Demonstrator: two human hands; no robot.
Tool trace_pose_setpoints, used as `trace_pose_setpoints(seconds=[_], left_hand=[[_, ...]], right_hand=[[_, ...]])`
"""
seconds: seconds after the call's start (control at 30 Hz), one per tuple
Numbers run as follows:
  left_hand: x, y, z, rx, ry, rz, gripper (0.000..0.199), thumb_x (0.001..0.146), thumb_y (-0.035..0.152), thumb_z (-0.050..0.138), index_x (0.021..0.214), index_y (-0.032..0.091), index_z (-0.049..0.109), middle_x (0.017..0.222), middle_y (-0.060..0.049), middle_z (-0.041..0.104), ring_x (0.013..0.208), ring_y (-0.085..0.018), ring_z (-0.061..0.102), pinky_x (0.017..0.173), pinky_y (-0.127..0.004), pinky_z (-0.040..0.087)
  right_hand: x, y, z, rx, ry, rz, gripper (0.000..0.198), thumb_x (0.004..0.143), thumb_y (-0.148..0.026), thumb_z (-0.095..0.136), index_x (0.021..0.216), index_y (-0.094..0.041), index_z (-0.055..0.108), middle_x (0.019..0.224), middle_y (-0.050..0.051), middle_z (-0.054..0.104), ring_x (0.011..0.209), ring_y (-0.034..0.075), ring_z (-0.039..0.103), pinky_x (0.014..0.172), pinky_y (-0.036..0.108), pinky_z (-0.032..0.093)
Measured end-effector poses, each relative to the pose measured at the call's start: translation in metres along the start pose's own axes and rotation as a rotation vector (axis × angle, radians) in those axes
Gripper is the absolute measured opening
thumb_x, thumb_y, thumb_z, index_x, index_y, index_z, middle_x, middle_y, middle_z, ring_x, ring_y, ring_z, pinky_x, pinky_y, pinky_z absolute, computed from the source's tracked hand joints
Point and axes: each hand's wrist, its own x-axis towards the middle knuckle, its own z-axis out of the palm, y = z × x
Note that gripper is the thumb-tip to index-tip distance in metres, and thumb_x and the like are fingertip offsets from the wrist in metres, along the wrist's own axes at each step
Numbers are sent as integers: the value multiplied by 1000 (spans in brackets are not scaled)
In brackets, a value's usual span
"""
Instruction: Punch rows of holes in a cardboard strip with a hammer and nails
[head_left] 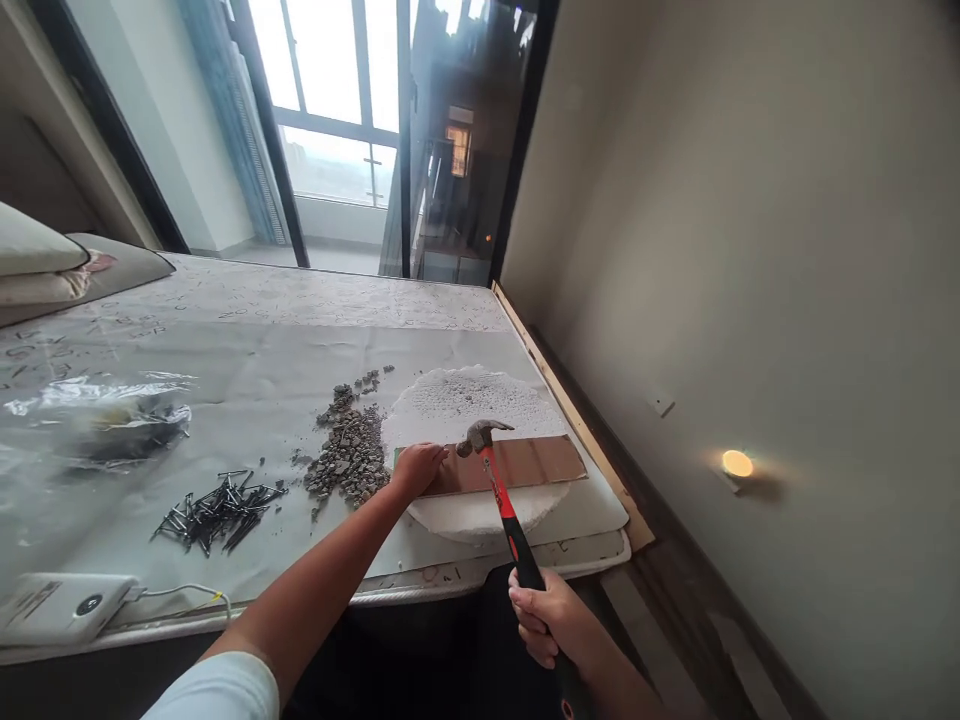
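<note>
As the pale mattress (322, 300) spreads across the frame, timber strip (600, 460) down its right side, we find a round white slab (480, 515) at centre right. Brown board (540, 465), lying flat across that slab, and no upright nail shows on its visible face! Rubble (345, 450) sits heaped along the slab's left, loose and ungathered. And the hammer (501, 490): head over the board, contact too close to call, right hand (551, 615) wrapped firmly round its black handle. Left hand (420, 468) at the board's left end, fingers bunched; whether they pinch anything, I cannot tell. Dark nails (217, 512) lie piled lower left, seemingly unused. Edges? Mattress rim just below the slab, strip near its right; wider room runs upper left.
</note>
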Motion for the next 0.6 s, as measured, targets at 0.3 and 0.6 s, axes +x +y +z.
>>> trace_pose_setpoints(seconds=[0.3,0.6], left_hand=[[-7,-4,2,-73,29,-72,38,89,34,40,70,17,68,77,-9,68,71,-19,61,64,-28,39],[-9,-3,2,-127,45,-50,35,87,32,43,67,17,68,76,-9,68,72,-19,61,66,-28,40]], right_hand=[[16,-26,15,-368,101,22,36,65,-46,62,70,-23,35,34,-16,27,23,4,22,24,19,20],[17,-32,16,-448,174,11,34,69,-48,60,75,-22,38,34,-16,28,23,5,23,25,19,20]])
